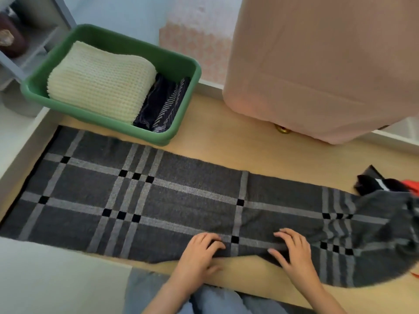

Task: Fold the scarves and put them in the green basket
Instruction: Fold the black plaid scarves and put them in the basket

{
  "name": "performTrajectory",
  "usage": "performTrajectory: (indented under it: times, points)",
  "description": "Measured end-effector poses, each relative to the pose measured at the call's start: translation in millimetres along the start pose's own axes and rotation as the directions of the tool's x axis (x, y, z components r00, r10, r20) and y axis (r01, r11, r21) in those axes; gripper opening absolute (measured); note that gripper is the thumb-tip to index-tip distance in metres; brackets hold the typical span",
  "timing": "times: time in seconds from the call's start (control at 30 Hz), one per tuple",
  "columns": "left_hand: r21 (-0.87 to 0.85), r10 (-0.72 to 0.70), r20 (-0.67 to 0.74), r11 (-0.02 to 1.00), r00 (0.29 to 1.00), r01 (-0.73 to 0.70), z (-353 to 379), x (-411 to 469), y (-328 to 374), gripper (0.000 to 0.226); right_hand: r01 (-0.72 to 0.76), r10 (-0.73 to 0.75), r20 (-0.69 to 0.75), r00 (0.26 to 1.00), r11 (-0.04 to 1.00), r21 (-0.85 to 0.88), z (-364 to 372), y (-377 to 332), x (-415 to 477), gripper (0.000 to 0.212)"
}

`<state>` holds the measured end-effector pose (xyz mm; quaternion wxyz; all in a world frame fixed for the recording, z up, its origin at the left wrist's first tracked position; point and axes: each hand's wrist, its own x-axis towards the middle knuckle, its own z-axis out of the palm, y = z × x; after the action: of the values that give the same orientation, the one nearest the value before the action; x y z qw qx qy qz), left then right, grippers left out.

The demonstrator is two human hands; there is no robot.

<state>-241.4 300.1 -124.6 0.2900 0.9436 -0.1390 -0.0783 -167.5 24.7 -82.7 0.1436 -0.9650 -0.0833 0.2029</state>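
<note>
Lengthwise on floor (226,141), grey plaid scarf (172,200), near edge pinched by left hand (199,249), right hand (293,251)

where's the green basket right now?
Head view, upper left: the green basket sits on the floor just beyond the grey plaid scarf, left of the pink furniture piece.

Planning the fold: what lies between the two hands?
Head view: only the grey plaid scarf lies between the left hand and right hand, showing one black square where pale stripes cross.
</note>
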Motion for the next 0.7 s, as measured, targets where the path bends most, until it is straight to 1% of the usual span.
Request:
performTrajectory:
  times: [0.03,0.07,0.1,0.13,0.17,0.23,0.27,0.3,0.33,0.37,0.43,0.47,0.5,0.57,0.63,0.7]
  points:
    - [0.025,0.006,0.055,1.0,0.998,-0.008,4,3,4,0.063,0.021,-0.021,0.015,1.0,1.0,-0.011,4,11,-6,0.066]
    - [0.041,-0.007,0.067,0.999,0.998,0.005,6,7,5,0.065,0.033,-0.033,0.017,0.999,0.999,-0.016,8,19,-11,0.062]
    - [0.047,-0.024,0.036,0.999,0.999,0.022,8,11,5,0.061,0.03,-0.03,0.009,1.0,0.999,-0.024,10,25,-13,0.053]
    - [0.043,-0.03,-0.014,0.999,0.999,0.031,8,14,4,0.054,0.02,-0.021,-0.018,1.0,0.999,-0.036,11,27,-15,0.047]
    - [0.031,-0.034,-0.07,0.999,0.997,0.036,9,18,1,0.043,0.006,-0.009,-0.057,0.998,0.999,-0.043,13,29,-17,0.048]
    - [0.046,-0.032,-0.148,0.998,0.988,0.039,8,24,-4,0.013,-0.001,-0.004,-0.109,0.994,0.999,-0.043,16,33,-20,0.051]
    - [0.046,-0.065,-0.143,0.996,0.988,0.073,4,26,-4,0.011,0.025,-0.03,-0.119,0.992,0.998,-0.049,18,36,-23,0.051]
    - [0.027,-0.103,-0.122,0.994,0.987,0.107,1,29,-3,0.019,0.055,-0.062,-0.125,0.99,0.997,-0.061,21,40,-28,0.049]
    - [-0.02,-0.158,-0.104,0.987,0.982,0.157,-2,31,-2,0.023,0.079,-0.086,-0.123,0.989,0.995,-0.061,25,45,-34,0.044]
    - [-0.078,-0.226,-0.095,0.973,0.969,0.219,-6,35,0,0.021,0.091,-0.096,-0.137,0.986,0.995,-0.045,29,48,-39,0.037]
    - [-0.151,-0.35,-0.056,0.929,0.935,0.339,-13,42,3,0.014,0.101,-0.107,-0.207,0.973,0.994,-0.039,34,53,-44,0.013]
    - [-0.164,-0.391,-0.047,0.911,0.919,0.379,-14,45,4,0.012,0.103,-0.107,-0.227,0.968,0.994,-0.03,33,52,-44,0.014]
    - [-0.165,-0.415,-0.04,0.9,0.909,0.403,-16,48,5,0.012,0.124,-0.125,-0.237,0.963,0.992,-0.021,33,53,-44,0.021]
    - [-0.17,-0.446,-0.023,0.883,0.895,0.436,-19,53,7,0.012,0.14,-0.136,-0.242,0.961,0.99,-0.003,29,55,-43,0.022]
    - [-0.178,-0.462,0.018,0.871,0.887,0.458,-22,55,7,0.013,0.163,-0.159,-0.217,0.963,0.987,0.001,25,63,-49,0.025]
    - [-0.136,-0.447,0.033,0.884,0.894,0.448,-24,54,8,0.014,0.206,-0.203,-0.177,0.963,0.979,-0.001,23,75,-60,0.038]
